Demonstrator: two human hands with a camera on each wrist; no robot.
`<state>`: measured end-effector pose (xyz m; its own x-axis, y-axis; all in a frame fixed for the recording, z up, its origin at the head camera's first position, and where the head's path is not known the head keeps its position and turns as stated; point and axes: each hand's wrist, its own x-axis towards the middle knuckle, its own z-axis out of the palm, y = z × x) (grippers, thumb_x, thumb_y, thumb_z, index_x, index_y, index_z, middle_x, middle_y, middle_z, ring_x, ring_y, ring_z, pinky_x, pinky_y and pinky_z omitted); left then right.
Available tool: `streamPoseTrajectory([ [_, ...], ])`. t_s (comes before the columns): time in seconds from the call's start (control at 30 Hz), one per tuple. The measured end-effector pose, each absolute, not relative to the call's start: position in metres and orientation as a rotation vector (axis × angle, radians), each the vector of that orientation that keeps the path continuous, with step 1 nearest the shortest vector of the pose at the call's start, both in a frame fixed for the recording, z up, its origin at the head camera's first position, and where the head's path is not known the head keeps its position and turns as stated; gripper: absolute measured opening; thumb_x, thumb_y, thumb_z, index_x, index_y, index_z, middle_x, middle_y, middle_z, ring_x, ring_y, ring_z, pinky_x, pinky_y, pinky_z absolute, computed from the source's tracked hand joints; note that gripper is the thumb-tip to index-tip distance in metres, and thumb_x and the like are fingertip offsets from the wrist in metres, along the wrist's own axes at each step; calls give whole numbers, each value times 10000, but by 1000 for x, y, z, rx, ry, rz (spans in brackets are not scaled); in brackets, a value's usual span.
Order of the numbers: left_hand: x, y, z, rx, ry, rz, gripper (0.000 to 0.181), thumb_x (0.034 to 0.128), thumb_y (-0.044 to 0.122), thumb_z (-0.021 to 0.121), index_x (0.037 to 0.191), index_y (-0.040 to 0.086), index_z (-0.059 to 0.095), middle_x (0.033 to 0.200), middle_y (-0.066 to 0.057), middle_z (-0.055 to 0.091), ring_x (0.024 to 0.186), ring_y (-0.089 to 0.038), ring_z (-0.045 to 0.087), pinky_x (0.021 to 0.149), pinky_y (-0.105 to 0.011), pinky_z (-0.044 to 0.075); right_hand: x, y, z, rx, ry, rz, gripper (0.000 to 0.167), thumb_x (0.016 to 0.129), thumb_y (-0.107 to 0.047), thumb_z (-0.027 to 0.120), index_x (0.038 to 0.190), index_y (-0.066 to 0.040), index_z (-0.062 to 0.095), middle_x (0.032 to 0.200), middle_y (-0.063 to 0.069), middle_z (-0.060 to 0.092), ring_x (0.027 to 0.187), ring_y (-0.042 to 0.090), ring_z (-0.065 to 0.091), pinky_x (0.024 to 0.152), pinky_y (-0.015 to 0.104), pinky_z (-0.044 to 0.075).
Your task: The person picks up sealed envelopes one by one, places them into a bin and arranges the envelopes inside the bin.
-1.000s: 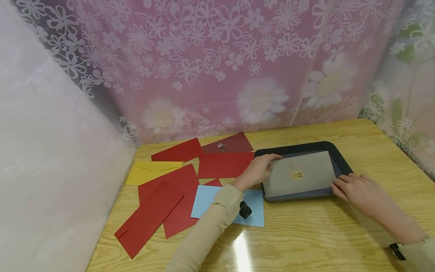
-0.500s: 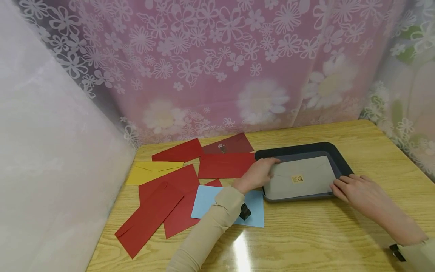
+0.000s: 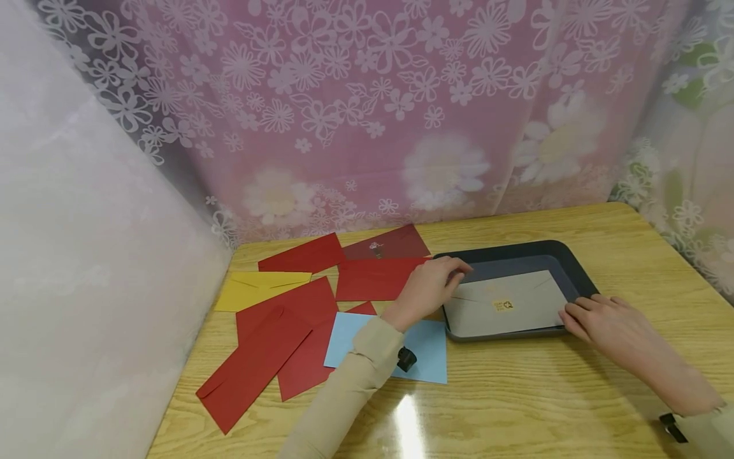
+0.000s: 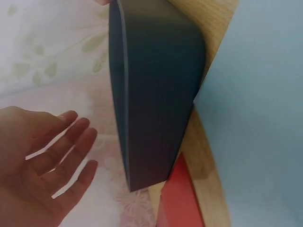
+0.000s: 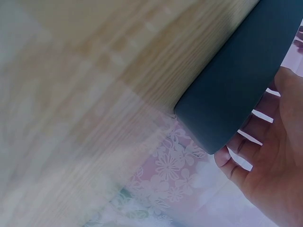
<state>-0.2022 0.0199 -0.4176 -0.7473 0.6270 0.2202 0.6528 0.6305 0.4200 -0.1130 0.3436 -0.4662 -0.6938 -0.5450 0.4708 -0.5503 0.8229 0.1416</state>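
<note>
A pale grey envelope (image 3: 504, 301) with a small gold sticker lies in the dark tray (image 3: 518, 255), along its near side. My left hand (image 3: 427, 287) hovers over the tray's left end, its fingers loosely spread and apart from the envelope. In the left wrist view, nothing is between the left fingers (image 4: 71, 161) beside the tray wall (image 4: 151, 94). My right hand (image 3: 613, 331) lies over the tray's right rim, close to the envelope's right edge. From the right wrist, its fingers (image 5: 253, 127) reach behind the rim, where their tips are hidden.
Several red envelopes (image 3: 252, 370) spread and overlap left of the tray, with a maroon one (image 3: 390, 242) at the back and a yellow one (image 3: 258, 287) at far left. A light blue envelope (image 3: 427, 350) lies under the left forearm. Floral curtains border the wooden table (image 3: 516, 395).
The grey envelope has settled toward the tray's near side. My left hand has let go of its upper left edge and drawn slightly left. The right hand has stayed put.
</note>
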Motion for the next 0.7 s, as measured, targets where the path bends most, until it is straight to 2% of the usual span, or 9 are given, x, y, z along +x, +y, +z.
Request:
streamPoseTrajectory([
  [0.17, -198, 5, -407, -1011, -2713, -816, 211, 1046, 232, 588, 1202, 185, 721, 1118, 63, 718, 733, 27, 571, 564, -125, 407, -113, 344, -467, 799, -2493, 22, 621, 1104, -504, 284, 740, -143, 634, 681, -36, 555, 605, 236, 546, 558, 451, 482],
  [0.27, -198, -5, -403, -979, -2671, -819, 199, 1040, 229, 599, 1189, 172, 719, 1095, 61, 720, 756, 23, 609, 547, -136, 399, -113, 344, -466, 803, -2490, 18, 692, 1100, -536, 192, 738, -143, 632, 678, -34, 553, 601, 238, 541, 538, 436, 468],
  [0.4, -200, -22, -400, -921, -2598, -784, 192, 1031, 255, 617, 1177, 185, 720, 1036, 75, 710, 721, 7, 597, 553, -144, 395, -113, 343, -464, 807, -2489, 16, 718, 1092, -548, 150, 738, -146, 628, 677, -33, 551, 598, 237, 533, 509, 407, 438],
  [0.53, -200, -43, -397, -857, -2549, -788, 184, 1019, 267, 639, 1160, 187, 726, 997, 66, 687, 674, -44, 550, 572, -181, 423, -113, 342, -463, 810, -2483, 16, 692, 1100, -535, 177, 726, -150, 614, 672, -33, 545, 594, 233, 530, 506, 399, 429],
  [0.7, -198, -70, -396, -814, -2557, -769, 173, 1001, 259, 670, 1139, 171, 726, 978, 50, 680, 786, -74, 619, 614, -203, 474, -112, 342, -463, 799, -2506, 15, 572, 1105, -484, 317, 712, -171, 589, 669, -54, 520, 594, 223, 517, 518, 399, 424],
])
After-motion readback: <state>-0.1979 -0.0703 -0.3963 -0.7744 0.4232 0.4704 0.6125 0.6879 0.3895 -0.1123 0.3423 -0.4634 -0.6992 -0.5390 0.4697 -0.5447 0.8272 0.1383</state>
